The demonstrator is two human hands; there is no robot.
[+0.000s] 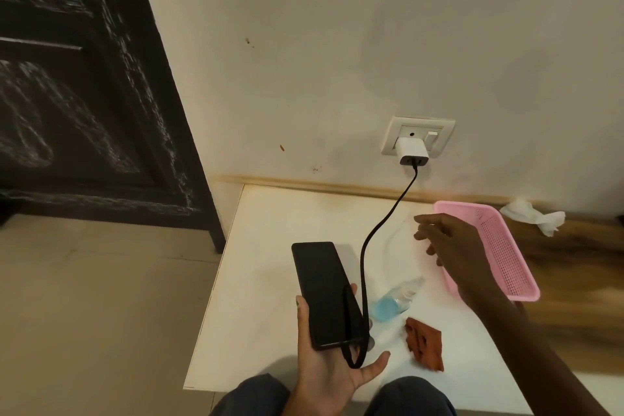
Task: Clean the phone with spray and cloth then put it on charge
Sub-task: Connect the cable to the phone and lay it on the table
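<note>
Black and glossy, the phone (325, 294) lies on our upturned left hand (332, 368), above the near edge of the white table (270, 230). Our left fingers curl up round its far side while the thumb sticks out free. A black cable (366, 243) is plugged into its near end, loops past our palm and climbs to the white charger (412, 152) seated in the wall socket (418, 135). Our right hand (449, 240) hovers over the table with fingers spread and holding nothing, just beside the pink basket (499, 246). Between our hands, a spray bottle (396, 299) of blue liquid lies on its side, and the rust-brown cloth (426, 343) rests near it.
</note>
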